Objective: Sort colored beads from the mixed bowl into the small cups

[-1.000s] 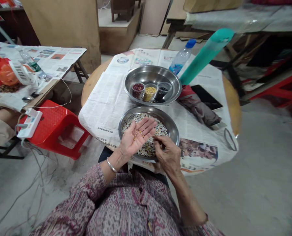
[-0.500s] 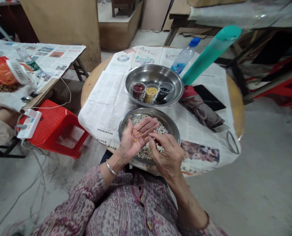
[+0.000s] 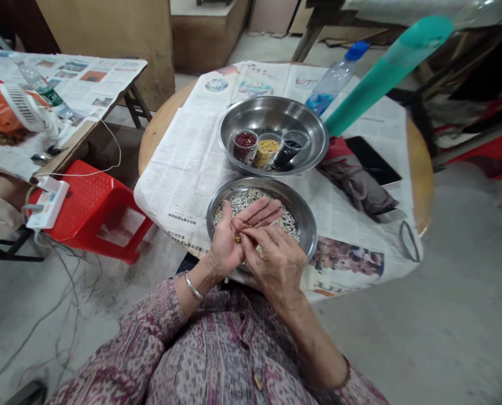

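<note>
Collecting yellow beans (image 3: pixel 238 239) appears the current step. Head view: left hand (image 3: pixel 229 243), palm up and open, supports them over the near basin (image 3: pixel 311 230); right hand (image 3: pixel 277 260) fingertips at that palm, grip indeterminable. Next move should require a level palm.

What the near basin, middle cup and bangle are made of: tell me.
Near basin: likely polished stainless steel; grey, reflective wall. Middle cup: probably clear, glossy plastic; yellow beans show through. Bangle: smooth, silvery metal by its sheen; exact metal unclear.
</note>
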A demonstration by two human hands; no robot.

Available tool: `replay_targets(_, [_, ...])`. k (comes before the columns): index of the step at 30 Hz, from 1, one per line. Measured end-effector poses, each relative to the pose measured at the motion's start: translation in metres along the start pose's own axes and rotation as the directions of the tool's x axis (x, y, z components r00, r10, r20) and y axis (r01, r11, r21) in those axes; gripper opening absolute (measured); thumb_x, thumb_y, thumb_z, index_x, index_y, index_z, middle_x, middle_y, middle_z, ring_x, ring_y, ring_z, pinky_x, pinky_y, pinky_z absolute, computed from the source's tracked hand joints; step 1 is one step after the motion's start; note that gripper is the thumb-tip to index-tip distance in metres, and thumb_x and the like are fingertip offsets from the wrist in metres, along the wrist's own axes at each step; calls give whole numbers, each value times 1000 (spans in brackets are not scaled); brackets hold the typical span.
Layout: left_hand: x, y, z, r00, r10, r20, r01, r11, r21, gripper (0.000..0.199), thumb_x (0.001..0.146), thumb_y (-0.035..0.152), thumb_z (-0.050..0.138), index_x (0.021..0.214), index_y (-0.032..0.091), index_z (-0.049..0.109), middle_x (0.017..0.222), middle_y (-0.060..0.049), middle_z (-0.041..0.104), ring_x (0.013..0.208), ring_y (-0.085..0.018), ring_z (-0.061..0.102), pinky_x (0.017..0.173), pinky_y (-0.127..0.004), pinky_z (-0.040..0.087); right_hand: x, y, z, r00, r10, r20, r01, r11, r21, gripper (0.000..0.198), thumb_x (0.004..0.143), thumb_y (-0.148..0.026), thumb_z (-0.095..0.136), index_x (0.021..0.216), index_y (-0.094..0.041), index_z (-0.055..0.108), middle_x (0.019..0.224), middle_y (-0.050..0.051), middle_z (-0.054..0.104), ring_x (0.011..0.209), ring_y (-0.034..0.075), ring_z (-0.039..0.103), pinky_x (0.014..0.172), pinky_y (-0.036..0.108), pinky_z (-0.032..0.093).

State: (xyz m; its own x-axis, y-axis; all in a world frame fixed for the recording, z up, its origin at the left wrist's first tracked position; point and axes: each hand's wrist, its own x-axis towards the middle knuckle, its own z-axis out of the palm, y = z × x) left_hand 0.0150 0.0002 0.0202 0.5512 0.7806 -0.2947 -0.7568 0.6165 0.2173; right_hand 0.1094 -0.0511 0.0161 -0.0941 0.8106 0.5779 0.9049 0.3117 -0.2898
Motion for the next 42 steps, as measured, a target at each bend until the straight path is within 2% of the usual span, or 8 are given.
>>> replay_targets(7, [0,-3,-2,1000,11,-24,-11,1000,-3,69,103,61,25,133,11,63,136,-17,63,139,-28,50,119,-43,35,1,-2,3,1000,5,11,-5,999,-54,12,91,-20,58,88,-20,69,82,2,72,76,17,60,73,30,40])
replay_targets(13, [1,-4,-8,998,32,47,-34,998,52,66,104,58,23,128,13,66,131,-16,67,139,-28,50,120,-44,33,-3,0,9,1000,24,10,-24,998,-55,14,91,-21,56,86,-20,69,79,2,70,72,17,58,70,30,39])
replay_targets(18, [2,-7,-11,999,7,-37,-5,999,35,58,103,54,37,123,9,68,134,-18,65,139,-28,50,119,-39,36,-5,2,7,996,85,1,-85,996,16,12,89,-22,58,82,-21,67,77,1,70,68,16,58,68,28,40])
replay_targets(24, [-1,-6,-16,998,53,-29,-52,998,42,34,101,17,45,129,11,63,137,-16,63,135,-25,54,116,-35,42,-9,25,-7,972,217,-93,-213,976,50,12,87,-21,57,84,-20,68,77,1,70,64,13,58,66,27,43])
replay_targets(29, [-2,-3,-16,997,72,16,-73,993,98,55,85,-7,43,133,14,60,132,-11,66,130,-24,59,113,-34,45,-13,40,-11,951,279,-134,-281,960,3,18,86,-18,54,94,-19,70,86,4,73,69,16,62,68,29,46])
replay_targets(33, [-4,-1,-14,998,59,34,-63,990,124,73,72,-11,41,139,17,55,134,-10,65,133,-24,57,114,-35,43,-12,30,-10,970,223,-95,-214,972,94,20,91,-20,54,103,-21,69,100,6,74,89,18,67,81,32,52])
replay_targets(37, [-6,1,-14,998,25,62,-34,987,158,86,63,-12,40,141,20,53,137,-8,64,136,-22,54,110,-29,45,-9,17,-6,985,163,-53,-152,974,166,12,92,-23,59,98,-22,69,97,5,74,89,18,68,81,32,53])
replay_targets(42, [-7,2,-12,999,-25,48,19,992,121,73,73,-6,44,142,17,52,140,-11,61,137,-22,52,105,-27,47,-8,15,-4,988,153,-15,-149,978,146,14,93,-22,57,97,-23,70,93,6,73,90,19,67,82,33,53])
